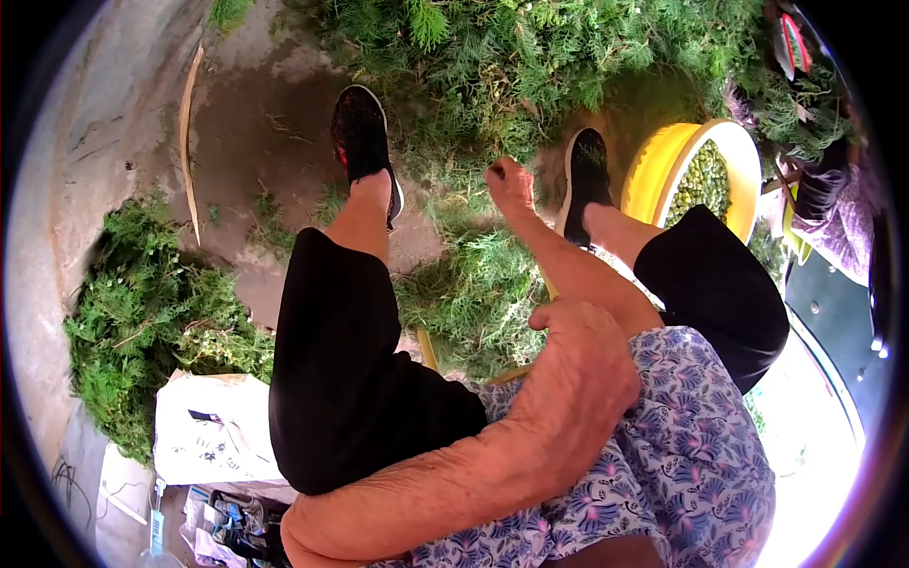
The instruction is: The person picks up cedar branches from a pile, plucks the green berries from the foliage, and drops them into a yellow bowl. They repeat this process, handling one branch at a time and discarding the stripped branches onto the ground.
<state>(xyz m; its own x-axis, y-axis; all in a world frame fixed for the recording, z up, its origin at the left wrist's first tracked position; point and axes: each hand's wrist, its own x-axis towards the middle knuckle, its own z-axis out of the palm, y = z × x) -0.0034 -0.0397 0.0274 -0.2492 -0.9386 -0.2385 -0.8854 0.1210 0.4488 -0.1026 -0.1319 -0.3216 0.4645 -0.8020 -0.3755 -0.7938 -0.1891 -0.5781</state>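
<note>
My left hand [587, 364] is raised in front of my lap, close over my right forearm. Its fingers curl in under the palm, and what they hold, if anything, is hidden. My right hand [512, 186] reaches out between my shoes, closed with its fingers bent in; I cannot tell whether it holds something. Below and around it lie loose green conifer sprigs [483, 289]. A big heap of conifer branches [568, 47] spreads just beyond my right hand.
A yellow bucket [651, 175] of small green cones or berries leans beside my right shoe [589, 170]. Another branch pile [151, 312] lies at left, by a white sack [213, 431]. A thin wooden strip [187, 142] lies on the floor. Purple cloth [838, 222] is at right.
</note>
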